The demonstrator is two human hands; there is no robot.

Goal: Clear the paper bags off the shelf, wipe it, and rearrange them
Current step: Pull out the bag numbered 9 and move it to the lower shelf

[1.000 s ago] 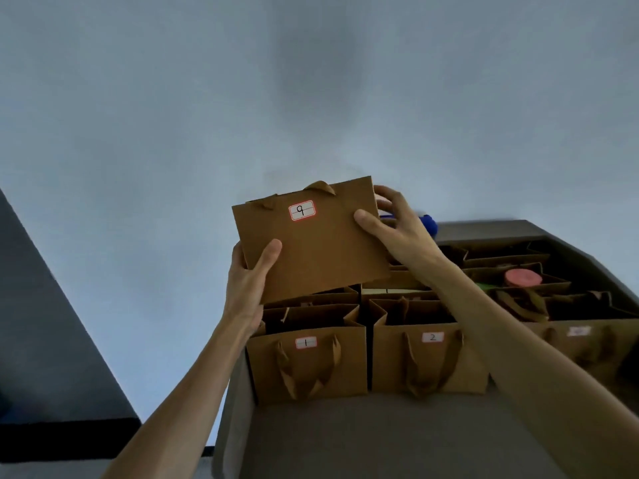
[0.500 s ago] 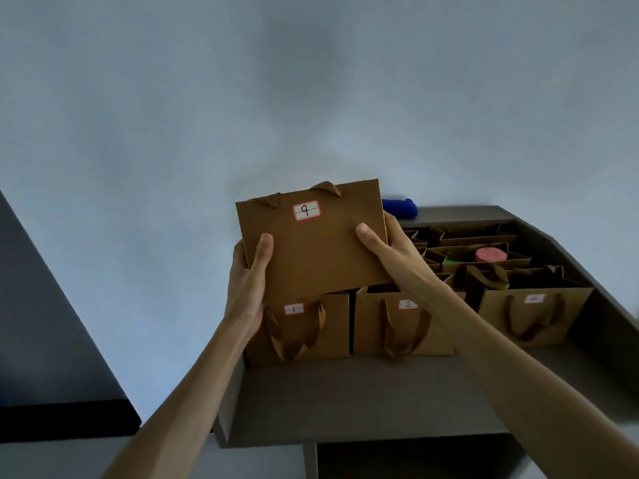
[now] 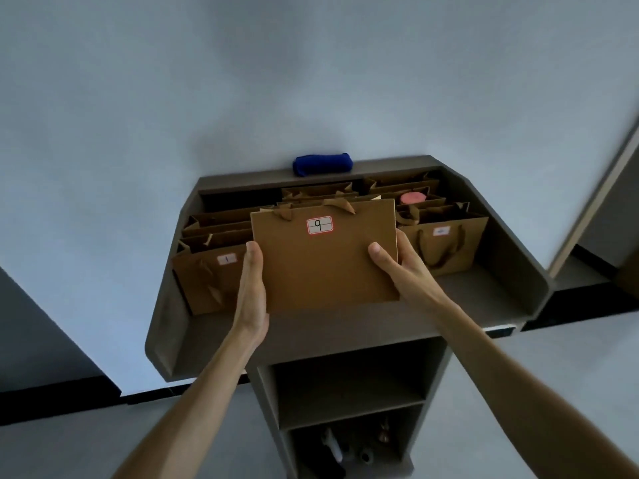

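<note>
A flat brown paper bag labelled 9 is held upright over the front middle of the dark shelf top. My left hand grips its left edge and my right hand grips its right edge. Behind it stand several brown paper bags in rows: the bag labelled 1 at the front left, another labelled bag at the front right. The middle front bag is hidden by the one I hold. A blue cloth lies on the back ledge.
A pink round thing shows inside a bag at the back right. The shelf top has raised side walls. Below it are open compartments, the lowest with small objects. A white wall stands behind.
The view has dropped, so the whole shelf unit shows now. The bag labelled 9 has come down and toward me, now level with the front row, still held by both hands.
</note>
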